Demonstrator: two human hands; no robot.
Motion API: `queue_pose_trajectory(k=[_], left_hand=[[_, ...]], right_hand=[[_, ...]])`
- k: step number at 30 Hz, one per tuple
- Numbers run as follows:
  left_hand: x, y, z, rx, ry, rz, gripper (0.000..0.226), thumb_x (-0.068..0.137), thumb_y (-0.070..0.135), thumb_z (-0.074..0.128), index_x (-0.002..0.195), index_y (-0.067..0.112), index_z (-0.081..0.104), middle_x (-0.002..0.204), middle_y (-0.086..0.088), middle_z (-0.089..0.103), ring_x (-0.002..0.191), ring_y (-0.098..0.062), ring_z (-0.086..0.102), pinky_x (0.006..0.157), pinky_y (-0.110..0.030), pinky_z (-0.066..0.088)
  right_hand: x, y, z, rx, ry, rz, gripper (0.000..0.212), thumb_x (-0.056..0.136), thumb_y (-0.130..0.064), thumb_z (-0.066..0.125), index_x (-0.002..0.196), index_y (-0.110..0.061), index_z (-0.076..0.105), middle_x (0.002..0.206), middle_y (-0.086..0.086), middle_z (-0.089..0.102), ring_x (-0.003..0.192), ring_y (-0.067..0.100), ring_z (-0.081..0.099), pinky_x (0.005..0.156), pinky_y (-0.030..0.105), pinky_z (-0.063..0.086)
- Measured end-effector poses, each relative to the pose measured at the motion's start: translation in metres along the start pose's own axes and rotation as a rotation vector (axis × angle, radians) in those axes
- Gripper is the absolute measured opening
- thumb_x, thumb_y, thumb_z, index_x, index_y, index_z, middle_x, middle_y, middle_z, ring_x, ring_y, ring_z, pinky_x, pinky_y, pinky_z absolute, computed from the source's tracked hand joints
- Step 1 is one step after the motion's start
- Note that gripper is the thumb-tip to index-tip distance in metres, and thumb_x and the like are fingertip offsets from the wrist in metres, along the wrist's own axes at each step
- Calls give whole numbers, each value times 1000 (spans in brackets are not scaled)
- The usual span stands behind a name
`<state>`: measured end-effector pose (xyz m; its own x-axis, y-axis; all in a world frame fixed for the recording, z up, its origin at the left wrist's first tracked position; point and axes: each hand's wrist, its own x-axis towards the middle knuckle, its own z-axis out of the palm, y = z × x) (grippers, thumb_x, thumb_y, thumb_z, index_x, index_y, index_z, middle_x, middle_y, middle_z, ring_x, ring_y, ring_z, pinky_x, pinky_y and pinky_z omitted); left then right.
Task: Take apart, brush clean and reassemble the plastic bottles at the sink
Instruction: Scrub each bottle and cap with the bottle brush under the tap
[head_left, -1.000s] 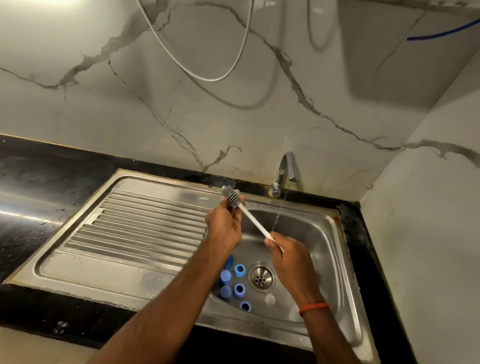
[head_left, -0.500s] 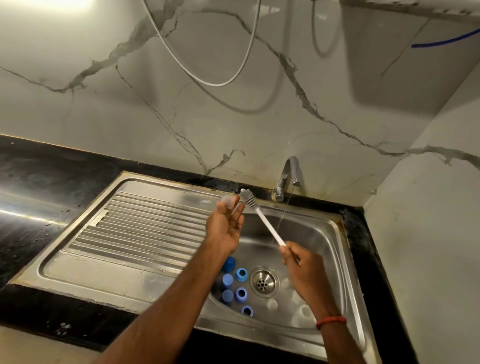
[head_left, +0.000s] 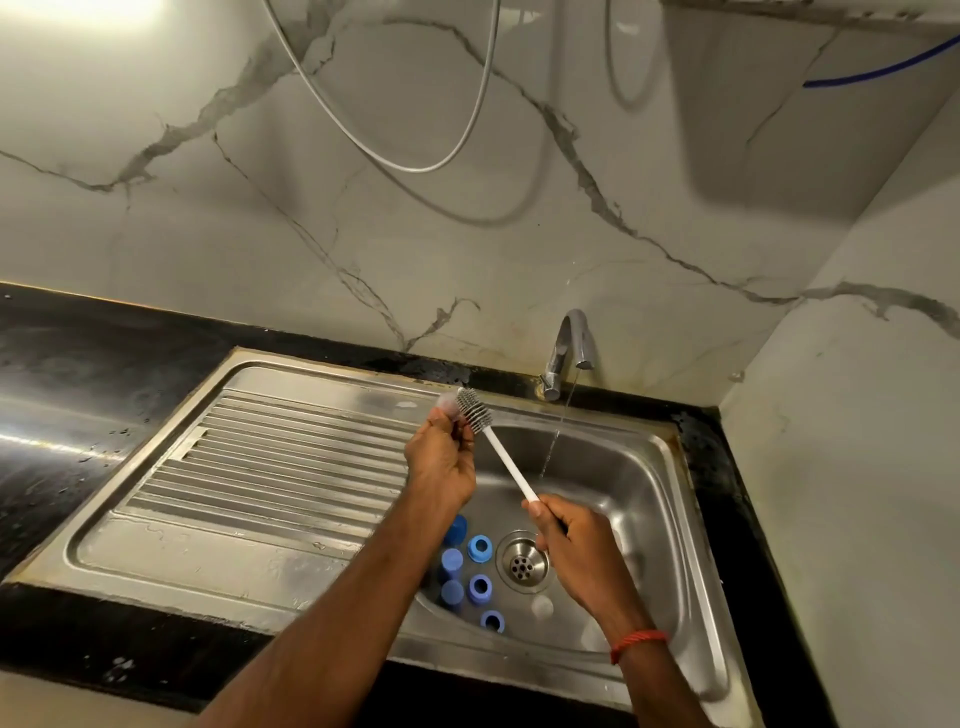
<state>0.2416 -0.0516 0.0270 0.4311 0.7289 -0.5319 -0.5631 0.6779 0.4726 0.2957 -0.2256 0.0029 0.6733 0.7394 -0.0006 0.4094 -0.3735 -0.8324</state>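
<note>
My left hand is raised over the sink's left rim, gripping a small translucent bottle part at its fingertips. My right hand holds the white handle of a bottle brush; its grey bristle head rests against the part. In the steel sink basin lie several blue caps and rings left of the drain, with a pale clear piece near the front wall.
The tap at the back runs a thin stream into the basin. A ribbed steel drainboard lies to the left, with black countertop around it. Marble walls close in behind and on the right. A hose loop hangs above.
The brush head has slid back out of the part and now sits against its side. My right hand drew toward me, then eased left. The view shifted slightly.
</note>
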Motion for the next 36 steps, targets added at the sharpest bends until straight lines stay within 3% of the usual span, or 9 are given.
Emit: queue_pose_trajectory(k=[7,12,16,21,26,30,36], left_hand=[[-1,-15,6,126,-75,10,8,96,9,65,100,5,71,79,-4,71,69,-10,66,68,-22,56],[5,-4,-2,36,-20,-10,19,91,10,71,108,4,69,92,-9,74,86,-16,71,81,-26,59],[1,-15,3,36,-47,-34,15,91,14,70,103,6,70,86,-5,71,77,-11,67,73,-22,56],[0,-18,11,71,-104,-21,9,95,14,65,100,8,69,80,-4,70,74,-11,64,79,-24,54],[5,-6,1,4,-44,-85,19,94,13,68,110,5,66,86,-9,69,79,-16,67,78,-28,57],[2,-6,1,79,-93,-89,23,92,25,69,108,9,68,87,-6,69,79,-15,65,70,-27,54],[-6,-10,3,208,-189,-36,15,101,34,55,106,25,66,88,2,75,86,-15,65,71,-32,45]], right_hand=[[13,-7,-4,-26,112,-61,23,101,-27,53,86,-19,68,61,1,59,62,19,60,59,32,49],[-3,9,-12,-68,1,-48,22,100,-28,56,84,-20,69,65,7,62,60,18,60,59,32,50],[9,8,-17,-148,47,-68,27,101,-32,52,84,-18,67,64,8,61,55,16,55,59,38,49],[9,1,-11,-117,106,-83,24,102,-29,51,87,-19,66,63,6,60,53,11,51,57,33,47],[0,19,-16,-119,16,-101,27,101,-29,55,75,-27,61,60,0,58,52,7,51,57,35,49],[3,19,-17,-142,78,-113,28,101,-31,53,77,-22,61,59,2,57,56,19,56,56,42,51],[8,11,-16,-131,133,-103,28,101,-31,51,89,-14,68,61,3,58,60,19,57,59,38,51]])
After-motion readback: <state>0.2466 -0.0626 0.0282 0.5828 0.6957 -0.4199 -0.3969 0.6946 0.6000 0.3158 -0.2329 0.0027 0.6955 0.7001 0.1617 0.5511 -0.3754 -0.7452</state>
